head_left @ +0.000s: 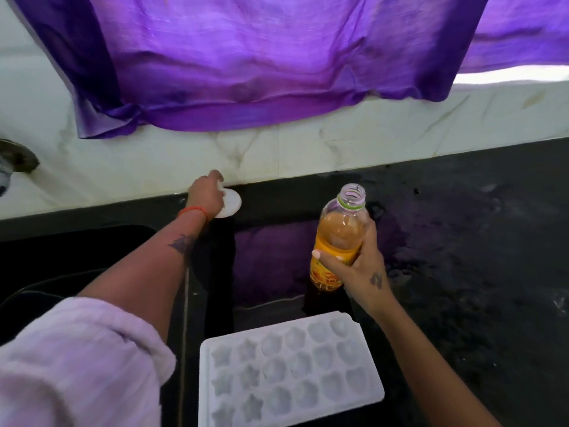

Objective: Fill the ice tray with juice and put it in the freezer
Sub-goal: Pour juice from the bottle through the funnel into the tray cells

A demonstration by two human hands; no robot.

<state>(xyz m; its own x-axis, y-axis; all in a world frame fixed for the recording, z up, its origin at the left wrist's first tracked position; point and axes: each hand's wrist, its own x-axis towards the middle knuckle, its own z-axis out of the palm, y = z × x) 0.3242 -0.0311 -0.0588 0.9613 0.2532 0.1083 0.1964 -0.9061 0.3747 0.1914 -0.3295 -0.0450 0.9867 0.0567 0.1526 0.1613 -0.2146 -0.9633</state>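
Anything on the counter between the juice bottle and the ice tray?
No. In the head view, only bare dark counter separates the juice bottle, held by the right hand, from the ice tray.

purple cloth [246,57] – black counter [477,241], sink [61,257]

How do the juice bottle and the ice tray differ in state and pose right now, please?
The juice bottle is gripped in the right hand; the ice tray lies untouched on the dark counter. The bottle holds orange juice, while the tray's moulds look empty. The bottle stands nearly upright; the tray lies flat. Both are open on top, the bottle uncapped.
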